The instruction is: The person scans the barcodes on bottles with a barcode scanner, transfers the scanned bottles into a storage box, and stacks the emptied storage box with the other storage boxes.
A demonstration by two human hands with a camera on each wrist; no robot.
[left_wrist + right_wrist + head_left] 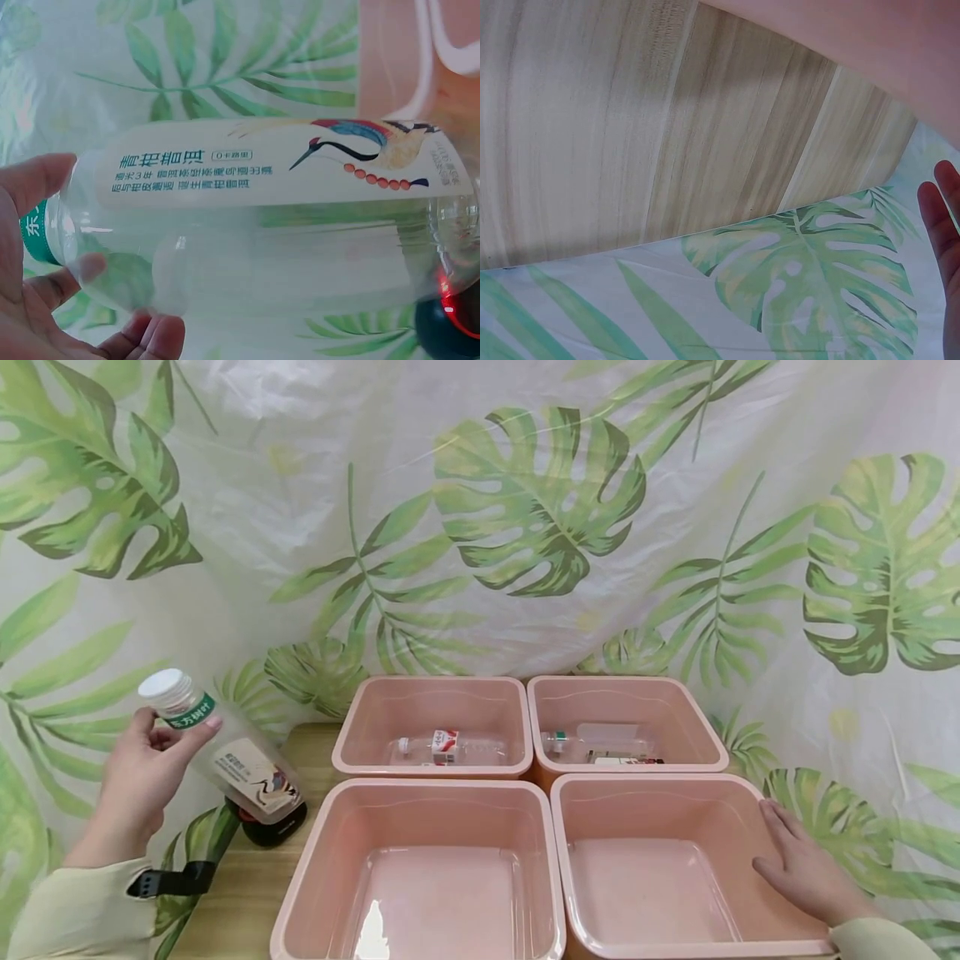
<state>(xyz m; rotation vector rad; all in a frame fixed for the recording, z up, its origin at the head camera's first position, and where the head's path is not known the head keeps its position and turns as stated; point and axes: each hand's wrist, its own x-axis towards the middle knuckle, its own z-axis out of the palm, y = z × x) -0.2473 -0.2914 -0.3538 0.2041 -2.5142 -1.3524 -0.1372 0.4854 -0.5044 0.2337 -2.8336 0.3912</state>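
Observation:
My left hand (146,768) grips a clear plastic bottle (243,760) by its neck, off to the left of the bins. The bottle leans, its white cap up and its base down toward the table. In the left wrist view, a printed crane and a pale label show on the bottle (262,172), with fingers (161,337) and thumb around the neck end. At the front right pink bin (652,789), my right hand (806,864) rests by the right rim, fingers extended. Only its fingertips (930,206) show in the right wrist view.
A dark round object (273,831) with red on it stands partly behind the bottle on the wooden table (240,885). The back left bin (431,685) and back right bin (615,685) hold clear bottles. The front left bin (420,789) adjoins them. Leaf-print sheeting surrounds the table.

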